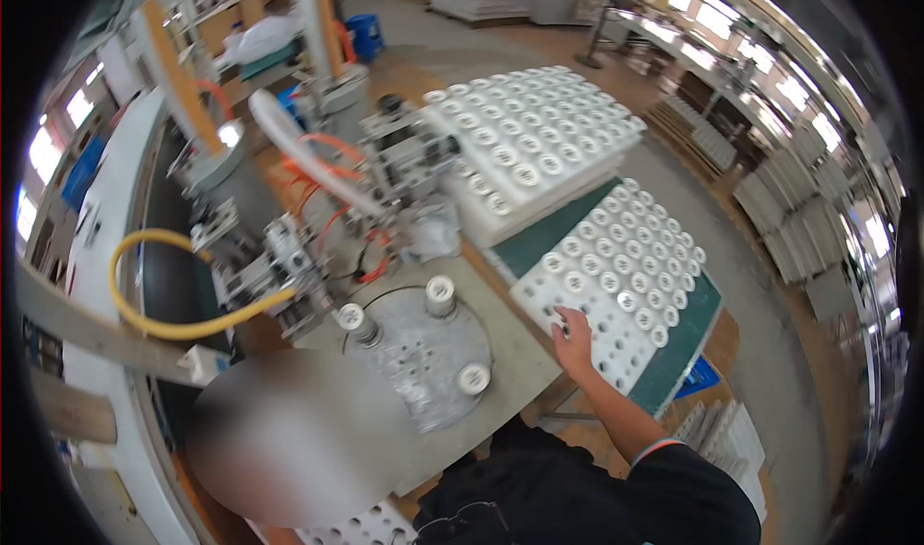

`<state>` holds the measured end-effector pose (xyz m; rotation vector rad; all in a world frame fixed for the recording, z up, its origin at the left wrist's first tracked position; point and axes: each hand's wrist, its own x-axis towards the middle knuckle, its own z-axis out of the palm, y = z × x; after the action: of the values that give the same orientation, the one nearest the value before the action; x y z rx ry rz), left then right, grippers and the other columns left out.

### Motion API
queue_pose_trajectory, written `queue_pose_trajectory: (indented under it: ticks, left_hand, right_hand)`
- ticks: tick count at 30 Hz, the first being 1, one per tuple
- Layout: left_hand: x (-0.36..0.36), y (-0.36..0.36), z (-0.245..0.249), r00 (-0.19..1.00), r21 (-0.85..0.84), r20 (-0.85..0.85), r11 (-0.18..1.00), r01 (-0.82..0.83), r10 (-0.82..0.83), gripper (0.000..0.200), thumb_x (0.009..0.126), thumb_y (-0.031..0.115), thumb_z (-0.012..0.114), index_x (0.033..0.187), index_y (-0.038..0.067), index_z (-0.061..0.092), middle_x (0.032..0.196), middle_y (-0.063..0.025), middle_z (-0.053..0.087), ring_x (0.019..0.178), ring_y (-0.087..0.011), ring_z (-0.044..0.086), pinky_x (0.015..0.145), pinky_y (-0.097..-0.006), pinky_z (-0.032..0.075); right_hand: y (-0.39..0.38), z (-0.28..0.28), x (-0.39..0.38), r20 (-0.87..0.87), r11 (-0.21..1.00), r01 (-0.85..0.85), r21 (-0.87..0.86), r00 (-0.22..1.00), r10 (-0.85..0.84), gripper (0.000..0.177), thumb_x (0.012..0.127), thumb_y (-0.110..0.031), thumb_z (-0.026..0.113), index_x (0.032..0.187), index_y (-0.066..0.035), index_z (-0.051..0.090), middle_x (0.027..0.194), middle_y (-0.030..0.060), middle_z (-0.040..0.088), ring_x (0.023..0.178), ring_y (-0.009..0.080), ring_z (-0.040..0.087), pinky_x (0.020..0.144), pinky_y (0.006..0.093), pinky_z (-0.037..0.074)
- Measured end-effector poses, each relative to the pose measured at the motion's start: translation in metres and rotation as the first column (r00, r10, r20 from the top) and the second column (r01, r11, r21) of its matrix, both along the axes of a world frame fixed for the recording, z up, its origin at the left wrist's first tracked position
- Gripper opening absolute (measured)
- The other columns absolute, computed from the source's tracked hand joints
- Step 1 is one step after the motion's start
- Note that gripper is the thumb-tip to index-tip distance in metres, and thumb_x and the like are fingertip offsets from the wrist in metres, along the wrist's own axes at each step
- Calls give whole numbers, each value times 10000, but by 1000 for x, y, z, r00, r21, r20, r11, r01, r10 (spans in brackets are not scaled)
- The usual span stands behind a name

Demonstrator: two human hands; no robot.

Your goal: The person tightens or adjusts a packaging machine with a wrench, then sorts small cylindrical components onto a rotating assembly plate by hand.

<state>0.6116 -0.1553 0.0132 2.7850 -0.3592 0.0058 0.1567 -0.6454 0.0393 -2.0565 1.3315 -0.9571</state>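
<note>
My right hand [574,347] reaches over the white holed tray [616,351] on the right. Its fingers are apart above the bare holes, and no part shows between them. Several white round parts with a patterned centre [626,301] stand in rows in that tray, just beyond the hand. A blurred patch at the lower left covers the place where my left hand would be; its fingers are hidden. To the left of my right hand, a round metal turntable [414,353] carries three white-topped round parts, one of them a front part [474,380].
Behind the tray rises a stack of white trays [539,194] filled with similar parts. A machine with clamps and orange hoses [289,266] stands left of the turntable, with a yellow hose [144,324] looping beside it. Another holed tray [361,528] lies at the bottom.
</note>
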Motion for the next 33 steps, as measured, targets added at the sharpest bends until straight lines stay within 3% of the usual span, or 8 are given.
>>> queue_pose_trajectory:
  ticks: [7, 12, 15, 18, 20, 23, 27, 33]
  left_hand:
    - [-64, -47, 44, 964, 74, 258, 996, 40, -58, 681, 691, 18, 688, 1300, 10, 384, 1345, -185, 381, 1266, -340, 325, 1045, -445, 258]
    - [-194, -217, 78, 778, -436, -283, 798, 417, -561, 381, 736, 114, 686, 1101, 58, 592, 851, -85, 639, 838, -214, 619, 705, -306, 501]
    - [-248, -304, 64, 560, -342, -71, 547, 764, -826, 770, 669, 302, 752, 1336, 181, 386, 1175, -185, 517, 1038, -310, 542, 831, -383, 482]
    - [-275, -356, 51, 585, -194, 15, 571, 798, -811, 660, 689, 292, 719, 1283, 180, 454, 1094, -176, 545, 1031, -332, 528, 821, -392, 478]
    - [-271, -376, 38, 408, -127, -254, 448, 885, -877, 450, 713, 236, 658, 1141, 152, 550, 1139, -138, 493, 990, -392, 528, 829, -435, 464]
    - [-259, -367, 48, 424, -257, -181, 459, 851, -887, 410, 733, 244, 626, 1128, 157, 554, 1046, -130, 526, 930, -357, 558, 790, -420, 476]
    - [-250, -340, 65, 562, -332, -154, 578, 745, -813, 288, 743, 241, 589, 974, 70, 573, 820, -196, 603, 776, -380, 582, 679, -470, 452]
    - [-243, -301, 65, 694, -420, -153, 682, 599, -704, 307, 757, 211, 558, 1041, 96, 563, 863, -191, 611, 813, -381, 585, 682, -463, 456]
  right_hand:
    - [-97, -3, 7, -428, 979, 100, -180, 888, -170, 532, 745, -283, 658, 1230, -146, 486, 1134, 71, 524, 1067, 279, 459, 883, 444, 343]
    - [-119, -17, 14, -555, 967, -125, -221, 832, -19, 752, 743, -420, 650, 1350, -99, 343, 1111, 136, 527, 1011, 304, 513, 801, 457, 393]
    - [-120, -14, 16, -616, 978, -121, -167, 788, -8, 712, 767, -429, 620, 1339, -99, 354, 1069, 140, 550, 965, 301, 543, 803, 453, 398]
    - [-131, -14, 11, -611, 981, -135, -142, 792, 21, 652, 785, -425, 601, 1305, -94, 388, 1053, 151, 558, 942, 303, 555, 797, 453, 407]
    - [-137, -7, 11, -607, 978, -155, -141, 794, 38, 623, 787, -416, 604, 1282, -90, 412, 1040, 151, 561, 935, 306, 557, 782, 455, 415]
    - [-105, 29, 15, -401, 972, -134, -195, 915, 45, 584, 768, -394, 632, 1238, -104, 441, 1019, 134, 568, 919, 312, 565, 776, 459, 425]
    - [-21, 32, 44, -235, 827, -558, 63, 797, 556, 541, 752, -341, 651, 1209, -116, 470, 979, 138, 570, 876, 315, 573, 743, 418, 437]
    - [38, -21, 68, -396, 708, -703, 57, 635, 663, 555, 769, -343, 639, 1254, -169, 436, 1030, 102, 566, 957, 285, 548, 773, 426, 408]
